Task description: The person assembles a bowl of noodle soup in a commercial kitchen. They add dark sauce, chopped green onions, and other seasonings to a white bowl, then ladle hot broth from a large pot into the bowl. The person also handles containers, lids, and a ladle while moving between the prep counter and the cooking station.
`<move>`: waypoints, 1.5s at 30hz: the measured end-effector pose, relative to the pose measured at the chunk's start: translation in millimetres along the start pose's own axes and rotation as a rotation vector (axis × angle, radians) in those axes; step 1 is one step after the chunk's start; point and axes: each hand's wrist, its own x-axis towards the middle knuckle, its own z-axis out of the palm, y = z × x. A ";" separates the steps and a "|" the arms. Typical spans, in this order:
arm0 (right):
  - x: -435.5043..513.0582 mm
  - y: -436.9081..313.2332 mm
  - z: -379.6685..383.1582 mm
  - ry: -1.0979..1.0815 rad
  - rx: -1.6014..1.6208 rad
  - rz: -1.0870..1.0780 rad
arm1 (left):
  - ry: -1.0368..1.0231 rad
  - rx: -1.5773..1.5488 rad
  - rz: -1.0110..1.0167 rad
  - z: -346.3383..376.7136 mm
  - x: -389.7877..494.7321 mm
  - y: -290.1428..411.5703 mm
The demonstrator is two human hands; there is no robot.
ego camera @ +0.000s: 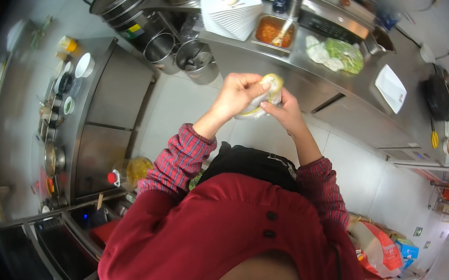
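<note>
Both my hands are raised in front of me, over the floor between the counters. A crumpled white item with a yellow edge [273,87], whose exact kind I cannot tell, is pinched between them. My left hand [241,93] grips it from the left, thumb on top. From the right, my right hand [286,110] holds its lower side with thumb and fingers. Beyond them on the steel counter stand a metal pan of red sauce [266,28] with a light-handled utensil in it, and leafy greens [342,55] beside a white cloth-like item [318,54].
Stacked white square dishes [228,11] stand at the steel counter's left end, metal buckets [198,64] below. A white rectangular dish [391,87] and yellow-handled scissors [434,138] lie at right. A side counter [102,81] with bowls is left; an oil jug [135,173] stands near my left elbow.
</note>
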 end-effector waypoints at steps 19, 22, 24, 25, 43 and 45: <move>155.9 -27.6 80.6 -0.589 1.071 0.752 | 0.486 -0.929 0.242 -158.6 9.2 -9.1; 181.9 22.1 164.4 -0.570 1.057 0.734 | 0.612 -0.741 -0.132 -131.2 32.0 -30.3; 183.7 36.8 177.4 -0.288 0.849 0.693 | 0.562 -0.384 -0.095 -136.0 39.9 -42.8; 183.0 41.0 180.6 -0.265 0.761 0.672 | 0.632 -0.362 -0.070 -140.3 44.6 -48.1; 332.6 13.8 224.5 -0.454 -0.563 -0.838 | 0.972 -1.257 0.218 -234.1 109.5 -65.4; 346.0 -0.7 244.9 -0.426 -0.418 -0.941 | 0.934 -1.432 0.425 -255.4 91.1 -58.1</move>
